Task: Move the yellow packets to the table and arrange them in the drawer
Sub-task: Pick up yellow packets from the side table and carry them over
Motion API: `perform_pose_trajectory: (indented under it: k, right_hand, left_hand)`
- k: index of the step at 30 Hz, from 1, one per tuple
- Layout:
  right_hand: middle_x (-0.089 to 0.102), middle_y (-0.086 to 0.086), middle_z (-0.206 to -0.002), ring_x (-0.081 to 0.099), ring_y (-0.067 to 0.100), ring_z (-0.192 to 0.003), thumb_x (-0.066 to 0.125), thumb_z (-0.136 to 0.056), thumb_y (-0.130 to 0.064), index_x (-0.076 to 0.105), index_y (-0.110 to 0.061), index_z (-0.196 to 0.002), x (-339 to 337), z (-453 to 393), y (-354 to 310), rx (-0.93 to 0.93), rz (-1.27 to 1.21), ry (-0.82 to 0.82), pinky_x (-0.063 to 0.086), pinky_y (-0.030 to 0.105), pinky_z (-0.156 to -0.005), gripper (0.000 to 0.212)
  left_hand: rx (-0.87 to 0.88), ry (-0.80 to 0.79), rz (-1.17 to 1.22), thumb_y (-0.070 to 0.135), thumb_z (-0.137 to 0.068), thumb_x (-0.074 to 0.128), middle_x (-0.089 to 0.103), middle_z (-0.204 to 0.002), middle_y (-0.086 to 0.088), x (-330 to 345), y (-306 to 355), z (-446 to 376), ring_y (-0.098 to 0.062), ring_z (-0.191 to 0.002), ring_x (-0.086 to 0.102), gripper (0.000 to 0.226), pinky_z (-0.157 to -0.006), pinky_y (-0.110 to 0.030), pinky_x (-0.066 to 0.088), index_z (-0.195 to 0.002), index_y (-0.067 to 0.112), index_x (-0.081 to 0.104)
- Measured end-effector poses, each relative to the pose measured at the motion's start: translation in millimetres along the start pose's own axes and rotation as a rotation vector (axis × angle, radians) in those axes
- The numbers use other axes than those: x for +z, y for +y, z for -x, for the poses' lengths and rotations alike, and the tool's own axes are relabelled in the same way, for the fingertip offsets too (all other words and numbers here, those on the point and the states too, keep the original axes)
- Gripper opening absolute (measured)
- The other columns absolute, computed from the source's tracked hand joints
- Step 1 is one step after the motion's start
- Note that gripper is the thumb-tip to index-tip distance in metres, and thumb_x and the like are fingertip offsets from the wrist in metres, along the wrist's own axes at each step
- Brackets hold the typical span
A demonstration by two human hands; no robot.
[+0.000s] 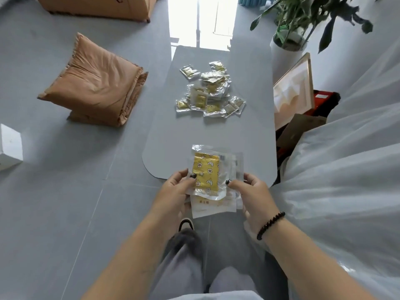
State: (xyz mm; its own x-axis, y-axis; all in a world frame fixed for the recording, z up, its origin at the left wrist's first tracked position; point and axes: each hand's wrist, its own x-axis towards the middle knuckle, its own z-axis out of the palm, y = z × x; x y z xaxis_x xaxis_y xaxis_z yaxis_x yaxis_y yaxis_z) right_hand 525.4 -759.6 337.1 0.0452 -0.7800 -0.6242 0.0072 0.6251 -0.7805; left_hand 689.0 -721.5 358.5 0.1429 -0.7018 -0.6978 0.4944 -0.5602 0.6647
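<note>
I hold a small stack of yellow packets [206, 173] in clear wrappers above the near end of the grey table [164, 135]. The top packet shows stars and moons on yellow. My left hand [177, 189] grips the stack's left edge with the thumb on top. My right hand [249, 191] pinches the right edge, a dark bead bracelet on its wrist. A loose pile of several more yellow packets [211, 92] lies further along the table. No drawer is in view.
Tan cushions [97, 81] lie on the floor at left, a white box [9, 146] at the far left edge. A cardboard box [97, 6] sits at the top. A potted plant [290, 40], framed picture [292, 85] and plastic-covered furniture [346, 159] stand right.
</note>
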Motion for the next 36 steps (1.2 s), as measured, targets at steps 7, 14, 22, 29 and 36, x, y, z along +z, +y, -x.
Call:
perform_pose_trajectory:
  k: [7,14,22,29,36]
  right_hand:
    - [0.072,0.007,-0.099,0.067,0.027,-0.099,0.066,-0.076,-0.007,0.068,-0.018,-0.094,18.1,-86.3,-46.9,0.037,-0.029,0.055,0.051,0.051,-0.092,0.021]
    - [0.072,0.007,-0.099,0.068,0.029,-0.096,0.074,-0.077,-0.015,0.065,-0.016,-0.1,19.9,-178.9,-97.2,0.104,-0.039,-0.002,0.052,0.056,-0.087,0.024]
    - [0.065,0.004,-0.119,0.064,0.028,-0.107,0.083,-0.067,-0.029,0.057,-0.014,-0.123,27.0,-270.6,-150.7,0.212,-0.062,-0.005,0.051,0.052,-0.093,0.063]
    - [0.072,0.011,-0.108,0.067,0.03,-0.1,0.068,-0.085,-0.014,0.066,-0.01,-0.112,61.2,-349.4,-150.5,0.348,-0.255,0.039,0.049,0.052,-0.095,0.028]
    - [0.072,0.016,-0.103,0.068,0.035,-0.098,0.062,-0.088,-0.003,0.07,-0.007,-0.099,102.8,-447.3,-115.4,0.318,-0.322,0.236,0.051,0.058,-0.087,0.015]
  left_hand:
    - [-0.02,-0.002,-0.084,0.0,-0.09,0.057,0.067,-0.107,-0.006,22.9,60.9,-86.6,-0.021,-0.085,0.066,0.038,-0.08,-0.043,0.054,-0.127,0.011,0.052]
    - [0.009,0.123,-0.185,0.005,-0.087,0.065,0.069,-0.114,-0.001,54.4,88.8,-172.3,-0.019,-0.097,0.069,0.044,-0.088,-0.046,0.055,-0.126,0.015,0.048]
    - [0.01,0.14,-0.063,0.007,-0.092,0.06,0.073,-0.103,-0.006,80.5,128.8,-252.1,-0.019,-0.093,0.07,0.03,-0.078,-0.035,0.056,-0.121,0.009,0.051]
    - [-0.093,0.155,0.029,0.001,-0.091,0.059,0.073,-0.102,-0.011,65.3,150.4,-348.4,-0.02,-0.084,0.071,0.022,-0.063,-0.025,0.057,-0.111,0.006,0.063]
    - [-0.094,0.285,-0.008,0.003,-0.094,0.056,0.072,-0.091,-0.003,44.3,144.7,-471.4,-0.015,-0.077,0.068,0.018,-0.066,-0.026,0.055,-0.101,0.017,0.065]
